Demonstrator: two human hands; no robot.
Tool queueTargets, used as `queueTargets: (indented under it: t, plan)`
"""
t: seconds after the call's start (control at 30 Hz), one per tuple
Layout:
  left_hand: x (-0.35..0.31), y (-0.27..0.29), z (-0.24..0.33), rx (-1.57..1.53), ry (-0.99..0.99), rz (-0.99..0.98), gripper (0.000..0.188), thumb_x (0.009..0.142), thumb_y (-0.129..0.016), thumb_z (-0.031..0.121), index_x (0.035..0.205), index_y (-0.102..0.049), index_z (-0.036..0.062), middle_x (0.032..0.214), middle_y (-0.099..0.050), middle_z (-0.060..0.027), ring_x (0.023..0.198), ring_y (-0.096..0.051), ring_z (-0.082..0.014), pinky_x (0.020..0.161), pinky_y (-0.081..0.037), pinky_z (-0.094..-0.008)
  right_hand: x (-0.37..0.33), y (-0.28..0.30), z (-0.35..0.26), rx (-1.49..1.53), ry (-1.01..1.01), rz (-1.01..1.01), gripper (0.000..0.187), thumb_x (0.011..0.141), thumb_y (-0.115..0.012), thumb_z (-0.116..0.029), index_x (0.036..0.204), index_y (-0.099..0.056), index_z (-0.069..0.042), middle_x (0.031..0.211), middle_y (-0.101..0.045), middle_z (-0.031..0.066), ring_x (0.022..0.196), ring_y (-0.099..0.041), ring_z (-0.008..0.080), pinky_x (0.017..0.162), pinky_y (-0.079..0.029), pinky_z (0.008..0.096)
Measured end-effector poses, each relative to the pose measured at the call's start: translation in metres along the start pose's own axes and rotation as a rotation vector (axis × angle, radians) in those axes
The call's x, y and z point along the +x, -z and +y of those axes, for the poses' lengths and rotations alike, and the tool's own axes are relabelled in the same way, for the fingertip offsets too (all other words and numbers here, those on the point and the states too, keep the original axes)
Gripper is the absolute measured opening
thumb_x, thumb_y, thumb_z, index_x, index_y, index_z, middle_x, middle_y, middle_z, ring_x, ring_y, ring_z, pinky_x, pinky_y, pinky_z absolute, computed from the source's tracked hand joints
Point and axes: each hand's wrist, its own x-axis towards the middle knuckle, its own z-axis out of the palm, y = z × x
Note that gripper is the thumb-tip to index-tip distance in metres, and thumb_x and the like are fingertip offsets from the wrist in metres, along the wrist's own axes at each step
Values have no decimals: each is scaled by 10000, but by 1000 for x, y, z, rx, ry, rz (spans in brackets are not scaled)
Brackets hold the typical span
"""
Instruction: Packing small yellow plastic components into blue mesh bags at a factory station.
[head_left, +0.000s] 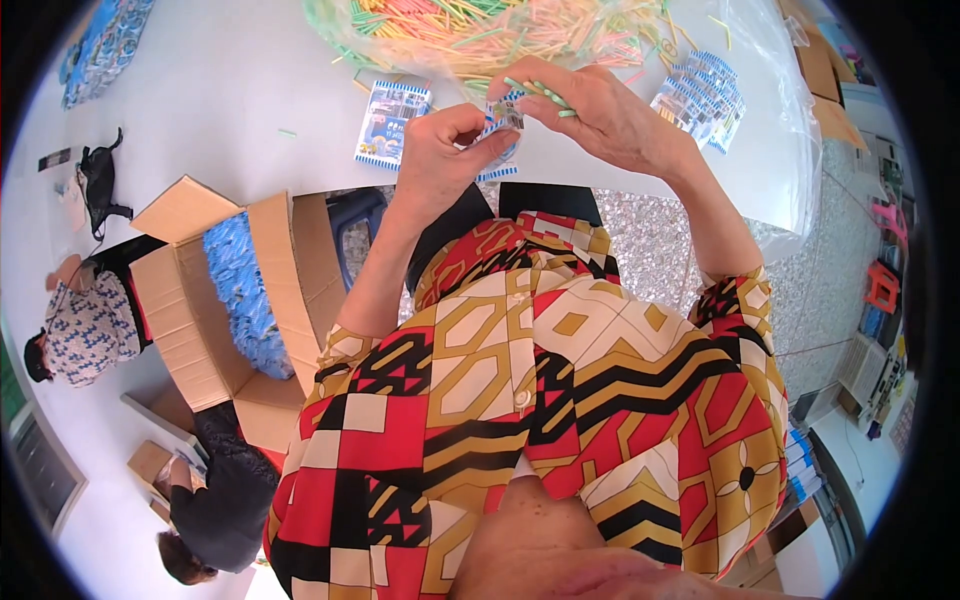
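Note:
My left hand pinches a small blue-and-white plastic packet between thumb and fingers, just past the near edge of the white table. My right hand is closed around several thin green and pale yellow straw-like sticks. Its fingertips meet the top of the packet, partly hiding it. Left of the packet, a stack of flat blue-and-white packets lies on the table. Beyond both hands spreads a clear plastic bag full of pink, yellow, green and orange sticks.
Fanned packets lie to the right, with more packets at the far left. An open cardboard box holding blue packets stands at my left. Two other people work farther left. A blue stool is under the table edge.

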Motion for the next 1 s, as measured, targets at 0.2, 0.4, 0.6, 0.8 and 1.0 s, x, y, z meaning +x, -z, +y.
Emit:
queueTargets:
  t: [0.2, 0.4, 0.6, 0.8, 1.0]
  plan:
    - [0, 1, -5, 27, 3, -16, 267, 764, -737, 136, 651, -547, -15, 532, -445, 10, 518, -342, -54, 456, -284, -245, -3, 0, -1, -153, -47, -18, 246, 949, -481, -225, 1167, -477, -111, 668, -567, 179, 555, -539, 334, 552, -397, 405]
    - [0, 1, -2, 44, -19, -36, 305, 765, -730, 131, 626, -499, -11, 527, -417, 11, 521, -325, -55, 454, -273, -247, -3, -1, 2, -235, 61, 3, 246, 930, -512, -200, 1150, -458, -106, 647, -564, 169, 569, -555, 348, 544, -403, 415]
    - [-3, 5, -5, 57, -30, -57, 227, 774, -725, 135, 685, -577, -12, 537, -431, 17, 525, -333, -50, 458, -272, -240, -2, 5, -9, -279, 45, -101, 261, 893, -554, -149, 1131, -458, -99, 646, -574, 159, 595, -569, 349, 544, -415, 410]
    - [-3, 3, 5, -109, 76, -67, 175, 811, -701, 152, 873, -670, -9, 577, -492, 40, 538, -363, -40, 472, -288, -231, -5, -3, -1, -241, 20, -100, 281, 858, -580, -102, 1114, -466, -85, 672, -582, 173, 641, -582, 359, 553, -426, 409]
    - [-5, 4, 17, -54, 15, -128, 182, 812, -690, 153, 771, -636, -16, 570, -535, -5, 521, -403, -58, 472, -323, -250, -4, 5, 1, -250, 47, -98, 286, 834, -589, -49, 1094, -475, -79, 695, -589, 173, 669, -590, 358, 563, -436, 405]
